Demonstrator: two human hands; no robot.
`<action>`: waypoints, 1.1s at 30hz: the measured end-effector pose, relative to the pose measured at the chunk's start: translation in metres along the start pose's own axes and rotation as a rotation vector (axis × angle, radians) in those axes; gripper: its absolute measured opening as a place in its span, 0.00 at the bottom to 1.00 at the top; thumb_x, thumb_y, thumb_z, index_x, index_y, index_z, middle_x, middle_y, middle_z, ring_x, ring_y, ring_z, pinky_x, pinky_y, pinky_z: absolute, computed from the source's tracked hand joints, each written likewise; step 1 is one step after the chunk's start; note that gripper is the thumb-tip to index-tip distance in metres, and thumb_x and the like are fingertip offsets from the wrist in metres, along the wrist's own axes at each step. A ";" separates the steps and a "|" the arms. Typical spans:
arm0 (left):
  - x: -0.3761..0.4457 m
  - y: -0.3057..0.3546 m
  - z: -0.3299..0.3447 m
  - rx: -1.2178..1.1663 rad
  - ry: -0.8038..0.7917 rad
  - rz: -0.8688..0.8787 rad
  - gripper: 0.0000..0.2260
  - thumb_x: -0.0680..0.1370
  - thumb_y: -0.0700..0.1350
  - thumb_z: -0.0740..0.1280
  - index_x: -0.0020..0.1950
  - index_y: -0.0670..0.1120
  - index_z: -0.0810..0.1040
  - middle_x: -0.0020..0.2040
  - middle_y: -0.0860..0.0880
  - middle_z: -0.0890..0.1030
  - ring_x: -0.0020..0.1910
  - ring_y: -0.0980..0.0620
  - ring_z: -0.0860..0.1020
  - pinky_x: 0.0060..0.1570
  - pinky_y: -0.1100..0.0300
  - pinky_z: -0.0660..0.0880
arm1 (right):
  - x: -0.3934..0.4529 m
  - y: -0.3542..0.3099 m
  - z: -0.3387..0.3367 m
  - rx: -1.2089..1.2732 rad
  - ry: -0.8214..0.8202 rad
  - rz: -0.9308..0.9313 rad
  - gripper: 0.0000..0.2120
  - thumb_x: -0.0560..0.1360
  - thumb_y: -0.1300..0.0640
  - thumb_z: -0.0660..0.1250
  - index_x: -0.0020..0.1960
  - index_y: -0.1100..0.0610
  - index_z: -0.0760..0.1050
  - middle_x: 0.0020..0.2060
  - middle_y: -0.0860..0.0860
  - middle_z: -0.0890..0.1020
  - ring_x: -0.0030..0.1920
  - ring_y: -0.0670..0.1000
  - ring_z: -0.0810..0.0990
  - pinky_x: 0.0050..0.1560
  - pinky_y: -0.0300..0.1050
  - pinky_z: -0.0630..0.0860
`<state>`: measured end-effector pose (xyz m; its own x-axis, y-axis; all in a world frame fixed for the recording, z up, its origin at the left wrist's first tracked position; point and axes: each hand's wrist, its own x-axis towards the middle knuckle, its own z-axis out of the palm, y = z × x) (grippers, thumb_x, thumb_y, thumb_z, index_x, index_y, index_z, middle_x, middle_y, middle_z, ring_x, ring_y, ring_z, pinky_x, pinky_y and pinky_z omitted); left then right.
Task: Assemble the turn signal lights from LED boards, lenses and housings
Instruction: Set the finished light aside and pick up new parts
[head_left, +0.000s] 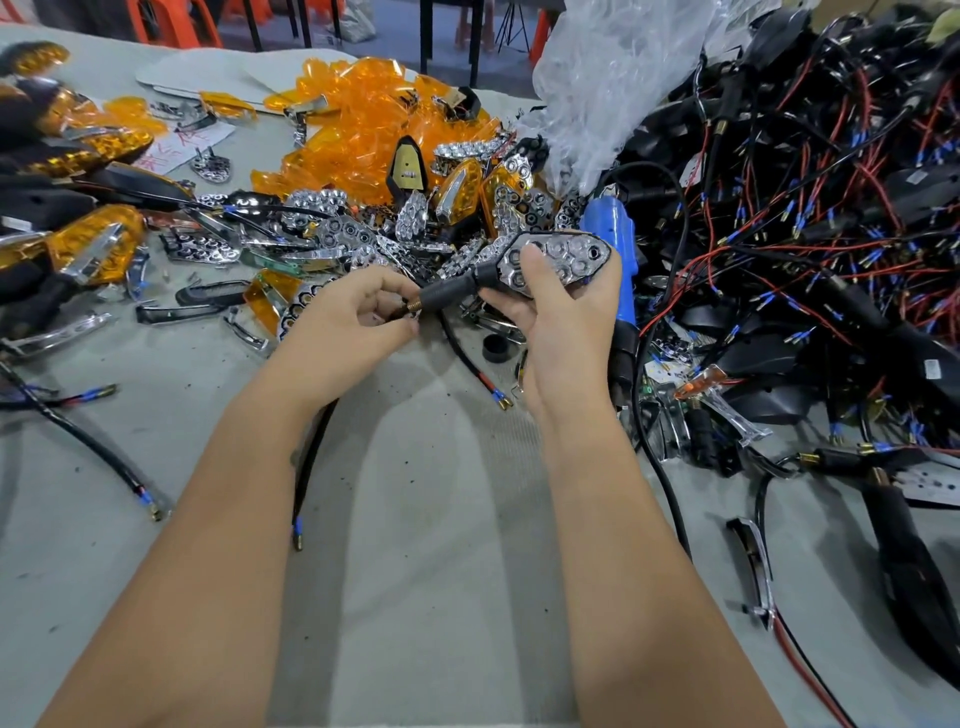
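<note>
Holding one housing (550, 262) with reflector fitted but no amber lens yet, right hand (558, 306) is gripping its body, left hand (363, 312) pinching its stem; lenses pile (374, 119) is lying behind it

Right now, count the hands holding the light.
2. The left hand pinches the light at its threaded stem end; the right hand holds its head.

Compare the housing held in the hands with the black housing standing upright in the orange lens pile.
The held housing lies sideways and carries a chrome reflector; the upright housing stands on end, showing a yellowish board. The first is gripped, the second rests among orange lenses. Both are black and pointed.
</note>
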<state>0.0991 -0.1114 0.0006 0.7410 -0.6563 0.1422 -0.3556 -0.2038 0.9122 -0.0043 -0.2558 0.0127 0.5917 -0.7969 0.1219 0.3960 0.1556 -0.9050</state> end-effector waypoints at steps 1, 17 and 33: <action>0.000 -0.001 -0.002 -0.020 -0.027 -0.028 0.14 0.78 0.39 0.70 0.48 0.60 0.80 0.37 0.56 0.80 0.32 0.59 0.76 0.32 0.63 0.73 | 0.001 -0.001 -0.001 0.035 0.020 -0.001 0.25 0.77 0.62 0.69 0.70 0.54 0.65 0.69 0.61 0.72 0.37 0.49 0.86 0.57 0.65 0.79; 0.004 -0.009 -0.014 -0.077 0.059 -0.092 0.08 0.82 0.46 0.66 0.50 0.60 0.81 0.26 0.56 0.76 0.22 0.60 0.66 0.22 0.70 0.63 | 0.008 -0.006 -0.003 0.297 0.129 0.122 0.17 0.86 0.48 0.51 0.72 0.51 0.63 0.67 0.60 0.73 0.47 0.57 0.84 0.40 0.47 0.82; -0.003 -0.004 -0.005 0.223 0.110 -0.004 0.03 0.81 0.51 0.64 0.49 0.59 0.75 0.28 0.56 0.71 0.23 0.59 0.64 0.31 0.59 0.63 | 0.003 -0.003 0.004 0.118 -0.044 0.107 0.37 0.75 0.72 0.60 0.77 0.50 0.52 0.74 0.65 0.60 0.37 0.50 0.85 0.65 0.63 0.75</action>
<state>0.1014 -0.1049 -0.0019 0.7960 -0.5744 0.1907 -0.4602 -0.3698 0.8072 -0.0012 -0.2564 0.0177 0.6638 -0.7464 0.0478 0.4073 0.3072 -0.8601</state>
